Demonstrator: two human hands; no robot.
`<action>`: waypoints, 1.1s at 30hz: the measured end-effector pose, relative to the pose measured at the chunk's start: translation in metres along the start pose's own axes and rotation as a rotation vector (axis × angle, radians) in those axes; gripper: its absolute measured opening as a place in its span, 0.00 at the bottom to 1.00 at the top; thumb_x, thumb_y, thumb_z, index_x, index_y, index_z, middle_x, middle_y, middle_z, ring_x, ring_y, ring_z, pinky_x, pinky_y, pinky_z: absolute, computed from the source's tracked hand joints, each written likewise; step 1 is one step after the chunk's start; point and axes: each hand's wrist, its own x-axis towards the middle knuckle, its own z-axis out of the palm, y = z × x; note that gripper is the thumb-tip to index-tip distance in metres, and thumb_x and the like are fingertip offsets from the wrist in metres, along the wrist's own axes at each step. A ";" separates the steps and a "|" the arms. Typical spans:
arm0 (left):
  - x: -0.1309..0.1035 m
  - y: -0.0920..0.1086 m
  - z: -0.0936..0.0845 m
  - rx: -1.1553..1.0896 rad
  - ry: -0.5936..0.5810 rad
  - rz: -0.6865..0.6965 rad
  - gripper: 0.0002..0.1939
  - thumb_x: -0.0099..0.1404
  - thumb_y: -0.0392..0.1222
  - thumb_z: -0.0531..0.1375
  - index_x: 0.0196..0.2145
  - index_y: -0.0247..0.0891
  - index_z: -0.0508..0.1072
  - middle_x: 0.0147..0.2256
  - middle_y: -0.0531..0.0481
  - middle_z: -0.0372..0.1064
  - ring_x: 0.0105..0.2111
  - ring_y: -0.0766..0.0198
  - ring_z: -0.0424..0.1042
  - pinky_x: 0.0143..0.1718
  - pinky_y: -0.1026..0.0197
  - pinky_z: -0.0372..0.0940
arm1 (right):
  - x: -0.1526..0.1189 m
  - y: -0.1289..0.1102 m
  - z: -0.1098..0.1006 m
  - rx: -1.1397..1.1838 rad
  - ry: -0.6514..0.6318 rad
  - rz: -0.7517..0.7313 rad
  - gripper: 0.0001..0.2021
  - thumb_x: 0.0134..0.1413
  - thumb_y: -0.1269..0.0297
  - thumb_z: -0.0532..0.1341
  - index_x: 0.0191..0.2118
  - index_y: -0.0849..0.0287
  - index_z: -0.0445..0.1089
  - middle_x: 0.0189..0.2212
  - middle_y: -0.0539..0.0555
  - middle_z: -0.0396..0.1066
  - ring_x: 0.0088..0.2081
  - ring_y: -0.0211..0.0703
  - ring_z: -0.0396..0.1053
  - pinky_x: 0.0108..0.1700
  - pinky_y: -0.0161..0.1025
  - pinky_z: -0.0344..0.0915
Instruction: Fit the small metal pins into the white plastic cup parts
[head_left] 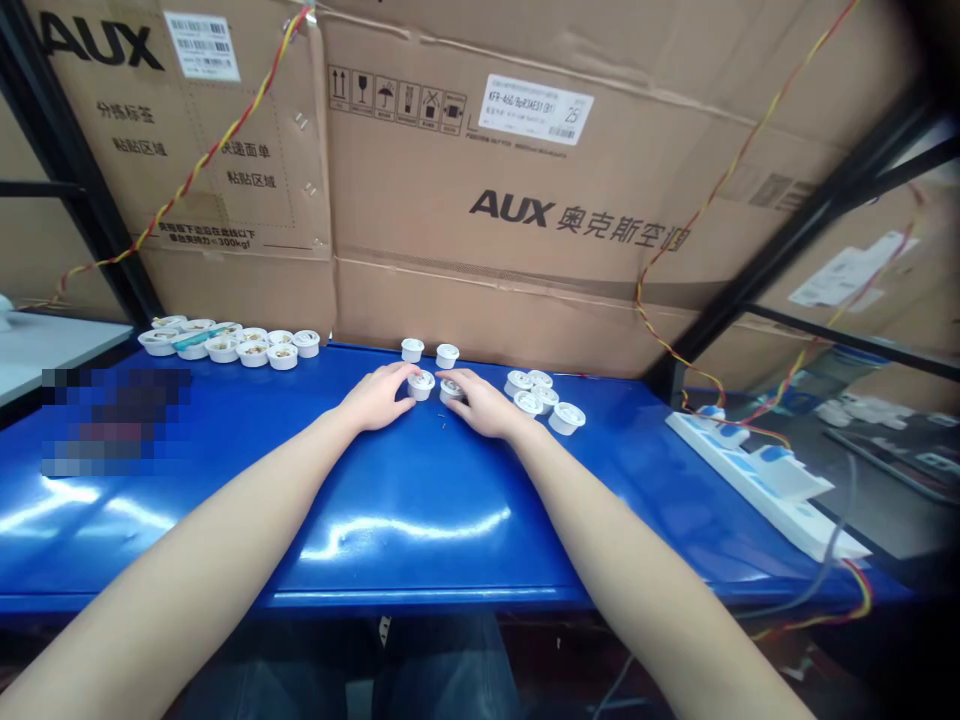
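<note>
My left hand [381, 395] reaches in from the left, with its fingertips and thumb on a small white round cup [421, 388]. Beside it, my right hand [484, 402] has its fingers bent over a second small white round cup [449, 391], partly covering it. Both cups stand upright on the blue table [420, 480], a narrow gap apart. Just behind them, against the cardboard, are two more such cups, one on the left [412, 350] and one on the right [448, 356].
Several similar cups [567, 418] cluster to the right. At the back left stand rows of white cups [253, 354] with small brownish contents. Cardboard boxes [450, 240] wall off the back. A white power strip [765, 485] with plugs and twisted wires lies along the right edge.
</note>
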 end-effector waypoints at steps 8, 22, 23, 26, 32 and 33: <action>-0.003 0.008 -0.009 -0.080 -0.029 -0.184 0.25 0.61 0.48 0.60 0.56 0.46 0.62 0.49 0.49 0.73 0.47 0.50 0.72 0.47 0.52 0.66 | -0.001 0.002 0.006 0.162 0.100 0.213 0.30 0.50 0.60 0.66 0.60 0.55 0.63 0.54 0.56 0.70 0.53 0.50 0.69 0.56 0.46 0.63; 0.000 0.012 -0.012 0.186 0.077 0.136 0.19 0.64 0.36 0.57 0.52 0.44 0.69 0.53 0.49 0.71 0.52 0.55 0.69 0.52 0.53 0.61 | -0.001 0.002 -0.009 -0.088 0.153 -0.003 0.23 0.45 0.77 0.60 0.49 0.55 0.73 0.50 0.55 0.72 0.51 0.50 0.68 0.56 0.44 0.62; 0.001 0.015 -0.013 0.249 0.076 0.180 0.18 0.64 0.35 0.56 0.51 0.44 0.70 0.52 0.48 0.71 0.52 0.55 0.69 0.51 0.52 0.61 | -0.002 0.002 -0.010 -0.106 0.136 -0.025 0.23 0.44 0.78 0.59 0.48 0.55 0.73 0.50 0.55 0.72 0.52 0.49 0.68 0.56 0.43 0.62; 0.004 0.023 -0.016 0.402 0.120 0.292 0.17 0.68 0.33 0.51 0.51 0.43 0.71 0.51 0.45 0.71 0.51 0.54 0.67 0.48 0.52 0.60 | -0.002 -0.001 -0.011 -0.132 0.102 -0.040 0.24 0.45 0.78 0.58 0.49 0.55 0.73 0.51 0.55 0.70 0.52 0.49 0.67 0.56 0.42 0.62; 0.008 0.026 -0.014 0.559 0.115 0.438 0.15 0.71 0.35 0.48 0.47 0.39 0.73 0.47 0.45 0.73 0.47 0.54 0.68 0.43 0.52 0.58 | -0.003 -0.008 -0.014 -0.245 0.010 -0.090 0.25 0.48 0.80 0.55 0.51 0.54 0.73 0.53 0.54 0.69 0.53 0.48 0.66 0.55 0.40 0.62; 0.008 0.025 -0.014 0.570 0.096 0.447 0.14 0.71 0.35 0.49 0.46 0.39 0.74 0.46 0.45 0.73 0.46 0.55 0.68 0.43 0.52 0.57 | -0.002 -0.009 -0.014 -0.264 -0.010 -0.102 0.25 0.49 0.80 0.55 0.50 0.54 0.73 0.52 0.54 0.70 0.53 0.48 0.66 0.55 0.40 0.62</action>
